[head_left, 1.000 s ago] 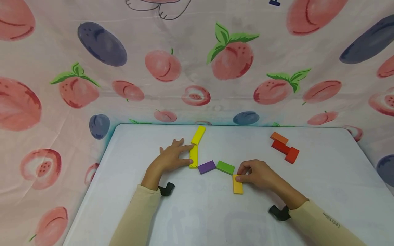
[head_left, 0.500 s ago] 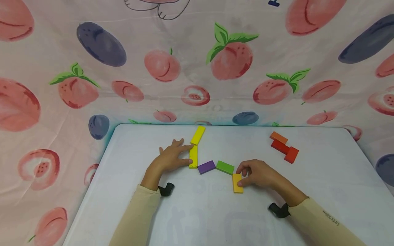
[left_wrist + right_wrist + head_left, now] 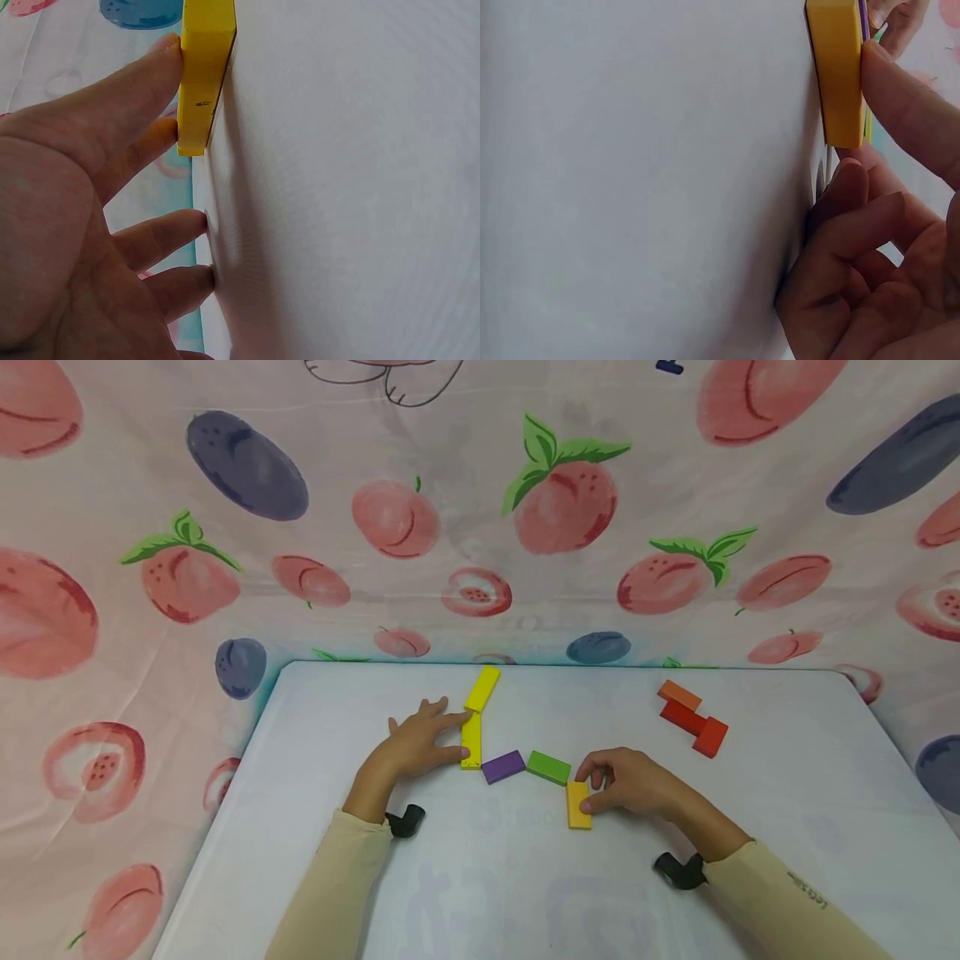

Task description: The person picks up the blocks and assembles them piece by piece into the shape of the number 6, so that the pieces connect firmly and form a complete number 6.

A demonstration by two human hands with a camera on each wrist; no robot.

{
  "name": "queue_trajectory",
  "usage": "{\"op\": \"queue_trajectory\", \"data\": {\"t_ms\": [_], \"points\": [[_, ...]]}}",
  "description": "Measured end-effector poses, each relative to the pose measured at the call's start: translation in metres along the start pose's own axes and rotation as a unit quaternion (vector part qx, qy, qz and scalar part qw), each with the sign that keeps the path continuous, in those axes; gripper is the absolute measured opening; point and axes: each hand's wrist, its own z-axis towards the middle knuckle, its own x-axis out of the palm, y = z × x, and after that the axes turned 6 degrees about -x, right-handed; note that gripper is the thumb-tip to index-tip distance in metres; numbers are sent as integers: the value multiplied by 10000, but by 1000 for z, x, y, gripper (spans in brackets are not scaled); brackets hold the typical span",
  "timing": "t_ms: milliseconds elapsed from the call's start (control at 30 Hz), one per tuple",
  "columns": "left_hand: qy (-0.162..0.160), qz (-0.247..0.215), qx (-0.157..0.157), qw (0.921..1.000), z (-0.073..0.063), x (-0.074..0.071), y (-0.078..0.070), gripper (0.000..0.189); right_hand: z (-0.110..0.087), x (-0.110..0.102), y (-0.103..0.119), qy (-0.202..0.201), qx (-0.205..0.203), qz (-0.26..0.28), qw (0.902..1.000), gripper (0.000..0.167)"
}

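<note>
My left hand [image 3: 420, 742] has its fingers spread, with thumb and index fingertip resting on the upright-lying yellow block [image 3: 471, 741]. In the left wrist view, the other fingers extend down to the white surface. My right hand [image 3: 626, 783] holds an orange-yellow block [image 3: 578, 814], thumb on its right edge and index finger at its far right corner. Its remaining fingers are curled, as the right wrist view shows. Between the hands, a purple block [image 3: 503, 767] and a green block [image 3: 548, 768] lie end to end, linking the two held blocks in a chain.
Another yellow block [image 3: 482, 690] slants away beyond the left hand. At the back right lie an orange block [image 3: 680, 696] and two red blocks [image 3: 710, 738], touching. The white table [image 3: 480, 893] ends at a fruit-print cloth [image 3: 480, 510] behind.
The right thumb has slid nearer, from the orange-yellow block's top to its right edge, and that block has shifted slightly away from me. The left hand has stayed put.
</note>
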Motion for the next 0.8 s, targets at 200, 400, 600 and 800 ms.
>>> {"op": "queue_trajectory", "data": {"t_ms": [200,400,600,800], "points": [[12,36,14,10000,0,0,0,64,-1,0,1,19,6,65,10000,33],[6,48,26,10000,0,-1,0,64,-1,0,1,19,20,77,10000,33],[1,36,35,10000,-1,-2,-1,64,0,-2,-2,89,118,199,9997,35],[28,55,30,10000,0,-1,-1,64,-3,-7,-5,32,176,464,9988,37]]}}
